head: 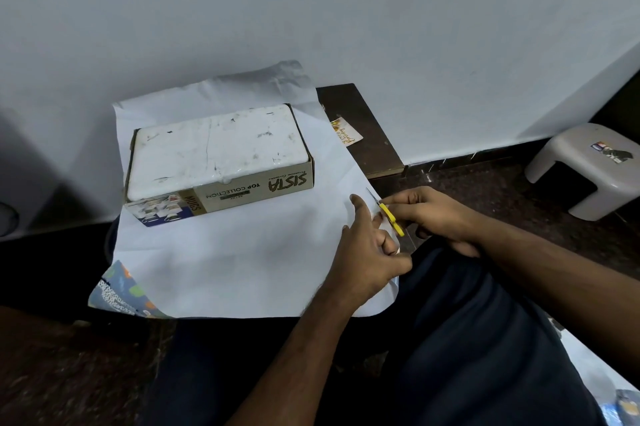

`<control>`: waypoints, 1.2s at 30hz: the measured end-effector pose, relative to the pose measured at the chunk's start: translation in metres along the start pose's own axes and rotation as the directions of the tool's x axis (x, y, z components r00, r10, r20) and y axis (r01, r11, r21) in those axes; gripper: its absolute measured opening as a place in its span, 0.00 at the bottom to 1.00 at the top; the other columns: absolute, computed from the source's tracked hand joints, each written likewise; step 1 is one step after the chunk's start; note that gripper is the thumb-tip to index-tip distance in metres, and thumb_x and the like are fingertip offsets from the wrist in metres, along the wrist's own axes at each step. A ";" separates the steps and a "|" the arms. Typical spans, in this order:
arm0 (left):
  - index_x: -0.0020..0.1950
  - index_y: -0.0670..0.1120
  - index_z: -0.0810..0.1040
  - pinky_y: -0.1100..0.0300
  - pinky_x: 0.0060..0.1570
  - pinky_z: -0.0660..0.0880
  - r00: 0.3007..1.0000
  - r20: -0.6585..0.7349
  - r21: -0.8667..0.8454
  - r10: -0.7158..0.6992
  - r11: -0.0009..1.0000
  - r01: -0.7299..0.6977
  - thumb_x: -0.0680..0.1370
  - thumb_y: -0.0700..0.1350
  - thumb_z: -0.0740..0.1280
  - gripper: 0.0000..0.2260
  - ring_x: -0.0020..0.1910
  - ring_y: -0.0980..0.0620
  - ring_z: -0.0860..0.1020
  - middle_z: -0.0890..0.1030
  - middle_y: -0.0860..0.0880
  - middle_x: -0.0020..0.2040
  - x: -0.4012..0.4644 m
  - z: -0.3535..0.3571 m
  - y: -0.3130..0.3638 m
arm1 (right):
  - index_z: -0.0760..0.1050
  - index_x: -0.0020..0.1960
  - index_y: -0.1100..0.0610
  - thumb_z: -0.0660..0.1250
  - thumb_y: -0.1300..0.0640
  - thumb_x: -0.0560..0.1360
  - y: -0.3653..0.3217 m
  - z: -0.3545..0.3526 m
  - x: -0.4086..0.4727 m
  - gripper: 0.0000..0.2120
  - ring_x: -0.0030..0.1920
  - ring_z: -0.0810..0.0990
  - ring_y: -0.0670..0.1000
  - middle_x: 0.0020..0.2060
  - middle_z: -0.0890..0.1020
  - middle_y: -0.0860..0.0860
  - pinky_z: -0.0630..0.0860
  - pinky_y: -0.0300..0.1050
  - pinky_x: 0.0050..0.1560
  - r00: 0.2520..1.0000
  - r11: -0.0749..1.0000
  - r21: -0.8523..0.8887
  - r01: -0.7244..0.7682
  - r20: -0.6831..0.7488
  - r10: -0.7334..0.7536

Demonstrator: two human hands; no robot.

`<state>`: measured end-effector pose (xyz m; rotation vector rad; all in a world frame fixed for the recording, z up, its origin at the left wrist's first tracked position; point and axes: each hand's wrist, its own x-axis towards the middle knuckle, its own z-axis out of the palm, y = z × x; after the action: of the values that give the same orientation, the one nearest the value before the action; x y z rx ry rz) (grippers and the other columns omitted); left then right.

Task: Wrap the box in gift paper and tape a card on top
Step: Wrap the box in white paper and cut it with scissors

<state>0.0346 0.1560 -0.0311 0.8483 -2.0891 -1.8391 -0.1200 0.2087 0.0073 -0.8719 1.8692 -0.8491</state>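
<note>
Head view: box is set on white-side-up paper. Paper edge is pinched by left hand; yellow scissors, blades mostly hidden, are gripped by right hand. Card is partly covered beyond

The scissors' handles are hidden inside the right hand. The card is partly covered by the paper, its writing too small to read. The stool is cut off by the right edge.
</note>
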 end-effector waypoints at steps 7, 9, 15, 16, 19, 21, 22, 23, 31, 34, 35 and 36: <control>0.82 0.47 0.34 0.44 0.79 0.58 1.000 -0.009 0.091 -0.005 0.996 0.006 0.73 0.38 0.73 0.53 0.38 0.58 0.79 0.77 0.58 0.31 -0.002 -0.001 0.003 | 0.86 0.56 0.52 0.68 0.60 0.80 0.000 0.001 0.002 0.10 0.30 0.75 0.40 0.50 0.86 0.59 0.64 0.35 0.29 1.000 0.998 0.065 -0.003 -0.021 0.004; 0.82 0.46 0.34 0.46 0.81 0.53 1.000 -0.009 0.071 -0.012 0.997 0.012 0.73 0.37 0.72 0.52 0.43 0.54 0.82 0.76 0.57 0.30 -0.002 -0.002 0.004 | 0.86 0.56 0.52 0.68 0.62 0.79 0.000 0.001 0.002 0.11 0.30 0.75 0.39 0.49 0.86 0.60 0.65 0.35 0.30 1.000 0.998 0.064 0.005 -0.023 -0.003; 0.82 0.45 0.34 0.83 0.55 0.63 0.998 0.038 -0.012 -0.041 0.999 0.041 0.74 0.35 0.72 0.52 0.37 0.60 0.79 0.78 0.55 0.32 -0.006 -0.004 0.011 | 0.85 0.56 0.52 0.67 0.58 0.81 -0.003 0.003 0.002 0.09 0.29 0.76 0.39 0.41 0.86 0.49 0.65 0.36 0.31 0.999 0.997 0.074 0.019 -0.043 -0.016; 0.82 0.45 0.34 0.85 0.45 0.64 0.998 0.028 -0.021 -0.049 0.999 0.049 0.74 0.35 0.72 0.52 0.38 0.58 0.79 0.78 0.54 0.32 -0.007 -0.004 0.013 | 0.84 0.57 0.53 0.67 0.59 0.81 -0.003 0.004 0.002 0.09 0.30 0.76 0.39 0.40 0.86 0.49 0.65 0.36 0.31 0.999 0.996 0.083 0.020 -0.045 -0.016; 0.82 0.46 0.35 0.84 0.36 0.65 0.997 -0.009 -0.065 -0.078 0.995 0.077 0.74 0.35 0.72 0.52 0.46 0.51 0.82 0.77 0.52 0.33 -0.009 -0.007 0.017 | 0.85 0.57 0.52 0.67 0.62 0.80 -0.003 0.006 0.001 0.11 0.34 0.77 0.42 0.45 0.88 0.53 0.67 0.38 0.33 0.999 0.996 0.079 0.029 -0.040 -0.026; 0.83 0.47 0.36 0.82 0.37 0.67 0.996 -0.012 -0.077 -0.090 0.993 0.088 0.75 0.35 0.72 0.52 0.47 0.51 0.82 0.76 0.51 0.34 -0.010 -0.010 0.020 | 0.85 0.56 0.52 0.66 0.64 0.79 -0.003 0.007 0.001 0.13 0.37 0.77 0.44 0.46 0.88 0.54 0.68 0.38 0.33 0.999 0.996 0.079 0.043 -0.033 -0.040; 0.83 0.48 0.36 0.80 0.40 0.69 0.996 -0.013 -0.072 -0.088 0.994 0.087 0.75 0.35 0.73 0.52 0.43 0.54 0.81 0.75 0.51 0.34 -0.011 -0.010 0.021 | 0.85 0.56 0.51 0.66 0.63 0.79 -0.003 0.007 0.001 0.12 0.37 0.77 0.44 0.45 0.88 0.53 0.68 0.38 0.33 0.998 0.996 0.079 0.048 -0.036 -0.045; 0.83 0.49 0.37 0.78 0.43 0.71 0.996 -0.014 -0.064 -0.083 0.995 0.081 0.74 0.36 0.73 0.51 0.39 0.58 0.78 0.75 0.53 0.33 -0.011 -0.011 0.021 | 0.85 0.55 0.51 0.66 0.62 0.79 -0.004 0.008 0.002 0.11 0.38 0.77 0.44 0.44 0.87 0.52 0.68 0.38 0.34 0.998 0.996 0.077 0.047 -0.046 -0.044; 0.83 0.49 0.38 0.43 0.80 0.52 0.996 -0.013 -0.043 -0.085 0.996 0.084 0.73 0.37 0.72 0.51 0.41 0.68 0.79 0.77 0.59 0.29 -0.009 -0.009 0.015 | 0.84 0.58 0.54 0.67 0.62 0.80 -0.004 0.011 0.004 0.11 0.39 0.79 0.44 0.50 0.87 0.55 0.72 0.34 0.33 0.997 0.995 0.078 0.056 -0.057 -0.051; 0.83 0.48 0.37 0.42 0.80 0.50 0.994 0.020 -0.072 -0.107 0.992 0.108 0.72 0.37 0.72 0.52 0.45 0.62 0.79 0.78 0.59 0.29 -0.008 -0.010 0.011 | 0.84 0.58 0.55 0.66 0.64 0.80 -0.007 0.012 0.003 0.12 0.34 0.79 0.37 0.47 0.88 0.52 0.71 0.30 0.31 0.997 0.994 0.091 0.065 -0.058 -0.060; 0.83 0.48 0.37 0.41 0.80 0.51 0.993 0.031 -0.080 -0.110 0.990 0.112 0.71 0.38 0.72 0.53 0.45 0.61 0.78 0.78 0.59 0.30 -0.007 -0.010 0.010 | 0.85 0.58 0.53 0.66 0.63 0.80 -0.007 0.013 0.003 0.12 0.33 0.78 0.38 0.47 0.88 0.52 0.70 0.32 0.30 0.996 0.995 0.081 0.061 -0.068 -0.056; 0.83 0.47 0.36 0.42 0.80 0.51 0.993 0.045 -0.088 -0.110 0.990 0.114 0.69 0.40 0.72 0.54 0.45 0.61 0.79 0.79 0.59 0.30 -0.007 -0.010 0.010 | 0.85 0.57 0.52 0.67 0.61 0.80 -0.007 0.013 0.004 0.11 0.32 0.76 0.38 0.47 0.87 0.53 0.69 0.34 0.30 0.996 0.996 0.071 0.051 -0.082 -0.046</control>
<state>0.0430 0.1521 -0.0177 0.9308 -2.0016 -2.0068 -0.1078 0.1988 0.0067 -0.8521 1.8803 -0.9892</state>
